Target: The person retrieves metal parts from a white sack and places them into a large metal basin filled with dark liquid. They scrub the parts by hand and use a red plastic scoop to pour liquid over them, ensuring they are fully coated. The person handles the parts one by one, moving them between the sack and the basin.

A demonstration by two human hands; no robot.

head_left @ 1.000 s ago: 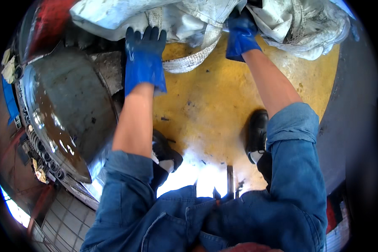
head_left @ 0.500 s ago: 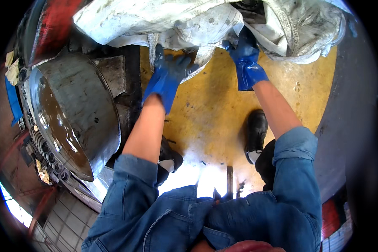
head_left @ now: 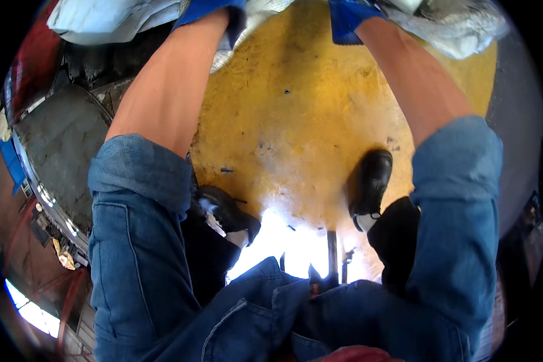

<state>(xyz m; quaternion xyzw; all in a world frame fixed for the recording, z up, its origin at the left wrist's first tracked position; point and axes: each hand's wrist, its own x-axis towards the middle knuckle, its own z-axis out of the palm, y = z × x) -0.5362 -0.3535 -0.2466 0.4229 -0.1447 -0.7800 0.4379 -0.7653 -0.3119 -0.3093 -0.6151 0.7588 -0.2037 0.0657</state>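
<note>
A large dirty-white woven sack (head_left: 108, 24) lies along the far edge of the view. My left hand (head_left: 214, 13), in a blue rubber glove, is at the sack, with a pale strap or fold hanging just beneath the glove. On the right, my gloved right hand (head_left: 347, 23) reaches to the far edge, beside the right part of the sack. Only the cuffs and lower glove show; the fingers of both hands are cut off by the upper edge. Whether either hand grips the sack cannot be seen.
I stand on a worn yellow floor (head_left: 295, 127) in black shoes (head_left: 371, 181). To the left, a grey metal drum-like vessel (head_left: 66, 145) is partly covered by my left arm. A red panel (head_left: 39, 66) rises beyond it. Dark grey flooring (head_left: 519, 139) borders the right side.
Both arms have stretched farther forward, carrying the gloved fingers out of view. The sack now sits higher in the picture, and the vessel appears farther left, more covered by my arm.
</note>
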